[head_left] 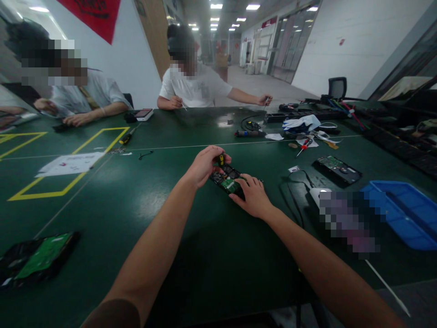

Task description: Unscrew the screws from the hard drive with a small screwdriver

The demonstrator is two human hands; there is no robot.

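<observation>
A hard drive (228, 178) lies circuit-board side up on the green table (143, 214), straight ahead of me. My left hand (205, 165) is closed around a small screwdriver with a yellow and black handle (221, 159), held upright over the drive's far end. My right hand (251, 196) rests on the near end of the drive, fingers curled over its edge and pressing it down.
Another hard drive (37, 259) lies at the near left, a third (337, 168) to the right. A blue tray (403, 209) sits at the right edge. Cables, gloves (302, 123) and tools lie beyond. Two other people sit across the table.
</observation>
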